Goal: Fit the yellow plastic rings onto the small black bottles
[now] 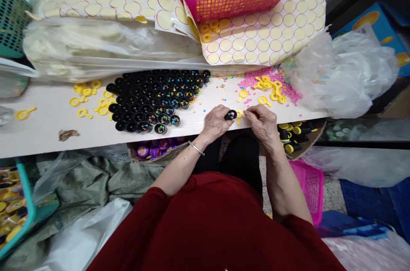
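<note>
My left hand (pixel 219 119) is closed around a small black cup (pixel 230 115) with a few colourful beads inside, at the front edge of the table. Close by on the right, my right hand (pixel 263 122) has thumb and fingers pinched together. What sits in that pinch, if anything, is too small to make out. A yellow ring piece with a short stem (pixel 238 115) shows between the two hands; whether either hand touches it I cannot tell. To the left stand many black cups (pixel 141 96) in packed rows, those on the right side holding beads.
Pink beads (pixel 290 87) and more yellow ring pieces (pixel 267 83) lie at the right. Behind, a pink basket (pixel 237 4) full of yellow rings rests on sticker sheets (pixel 282 36). A plastic bag (pixel 342 74) bulges at the right end. Under the table is a box of purple items (pixel 156 148).
</note>
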Motion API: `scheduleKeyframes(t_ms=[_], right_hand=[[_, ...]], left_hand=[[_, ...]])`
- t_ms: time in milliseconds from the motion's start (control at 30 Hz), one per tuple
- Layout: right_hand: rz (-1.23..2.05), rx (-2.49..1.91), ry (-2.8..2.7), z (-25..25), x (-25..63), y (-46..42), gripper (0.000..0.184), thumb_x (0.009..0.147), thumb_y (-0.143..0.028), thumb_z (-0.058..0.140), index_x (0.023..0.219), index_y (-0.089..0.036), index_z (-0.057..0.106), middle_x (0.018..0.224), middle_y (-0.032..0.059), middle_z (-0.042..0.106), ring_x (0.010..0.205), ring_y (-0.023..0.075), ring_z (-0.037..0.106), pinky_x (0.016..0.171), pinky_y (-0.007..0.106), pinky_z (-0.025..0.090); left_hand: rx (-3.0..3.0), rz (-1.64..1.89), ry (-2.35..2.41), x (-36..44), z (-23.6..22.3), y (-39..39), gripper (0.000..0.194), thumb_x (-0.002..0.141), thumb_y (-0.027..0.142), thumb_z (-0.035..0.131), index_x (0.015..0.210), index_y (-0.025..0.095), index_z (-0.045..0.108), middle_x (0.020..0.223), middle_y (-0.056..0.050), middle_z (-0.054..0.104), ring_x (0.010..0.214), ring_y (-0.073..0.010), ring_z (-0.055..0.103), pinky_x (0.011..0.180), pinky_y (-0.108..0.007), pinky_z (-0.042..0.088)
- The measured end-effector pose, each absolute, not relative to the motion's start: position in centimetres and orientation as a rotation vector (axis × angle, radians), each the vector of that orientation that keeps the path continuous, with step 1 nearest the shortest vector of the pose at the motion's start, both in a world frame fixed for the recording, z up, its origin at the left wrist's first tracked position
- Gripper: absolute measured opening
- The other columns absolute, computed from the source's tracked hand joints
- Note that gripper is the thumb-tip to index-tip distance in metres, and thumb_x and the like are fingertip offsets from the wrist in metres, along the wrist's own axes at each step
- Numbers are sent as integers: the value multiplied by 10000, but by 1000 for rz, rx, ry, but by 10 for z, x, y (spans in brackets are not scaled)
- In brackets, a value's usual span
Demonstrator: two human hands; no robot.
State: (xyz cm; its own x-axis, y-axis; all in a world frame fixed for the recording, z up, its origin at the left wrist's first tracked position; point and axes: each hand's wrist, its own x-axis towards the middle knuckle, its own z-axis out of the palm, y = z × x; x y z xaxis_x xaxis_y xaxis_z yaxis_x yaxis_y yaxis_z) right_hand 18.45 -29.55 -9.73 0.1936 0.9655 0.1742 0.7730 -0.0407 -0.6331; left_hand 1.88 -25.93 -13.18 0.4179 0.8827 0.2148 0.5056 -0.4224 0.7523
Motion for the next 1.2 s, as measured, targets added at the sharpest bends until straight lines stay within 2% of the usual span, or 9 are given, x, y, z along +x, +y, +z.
scheduleKeyframes(t_ms=[133, 267, 467, 633, 800, 933, 1200], right_hand=[[196, -1845, -1576, -102, 176, -293, 166, 822, -275, 451, 849, -210, 601, 845, 71, 595, 789, 215, 555, 743, 369, 450], [278, -1877, -1591, -111, 181, -296, 225, 790, -320, 511, 953, -201, 610, 936, 77, 590, 808, 224, 545, 731, 388, 467], [258, -1897, -1949, -109, 189, -305, 322, 768, -195, 495, 1059, -241, 625, 1084, 92, 576, 942, 276, 497, 764, 430, 445], [357, -1891, -1988, -108, 198, -303, 200, 792, -312, 541, 945, -213, 624, 947, 84, 575, 862, 241, 517, 731, 381, 451], [375, -1717, -1558, -102, 186, -304, 281, 790, -415, 580, 984, -214, 598, 849, 24, 556, 690, 158, 513, 650, 322, 464], [448, -1573, -1689, -91, 162, -300, 262, 789, -422, 590, 958, -223, 620, 899, 44, 574, 737, 167, 546, 651, 319, 471], [349, -1676, -1835, -91, 149, -293, 210, 809, -349, 541, 953, -228, 634, 912, 63, 560, 855, 217, 552, 677, 334, 472]], left_hand=[[2077, 809, 1163, 18, -130, -259, 87, 735, 230, 643, 800, 195, 596, 835, -18, 592, 819, -158, 555, 713, -276, 429], [2068, 816, 1169, 19, -130, -259, 81, 736, 219, 639, 802, 199, 597, 835, -16, 592, 817, -157, 553, 708, -275, 429], [2067, 818, 1155, 18, -133, -259, 103, 735, 220, 640, 828, 198, 601, 848, -15, 591, 822, -156, 555, 722, -278, 431], [2067, 818, 1149, 18, -133, -258, 108, 731, 217, 641, 829, 193, 603, 853, -17, 588, 831, -157, 558, 730, -281, 436], [2060, 835, 1155, 19, -133, -258, 108, 722, 229, 654, 814, 194, 607, 833, -11, 587, 821, -154, 557, 707, -275, 431], [2025, 876, 1179, 19, -134, -258, 79, 734, 241, 646, 775, 193, 598, 783, -3, 571, 750, -136, 537, 666, -264, 416], [2010, 921, 1176, 20, -140, -257, 101, 727, 159, 590, 642, 185, 541, 737, -2, 528, 715, -129, 511, 629, -261, 401]])
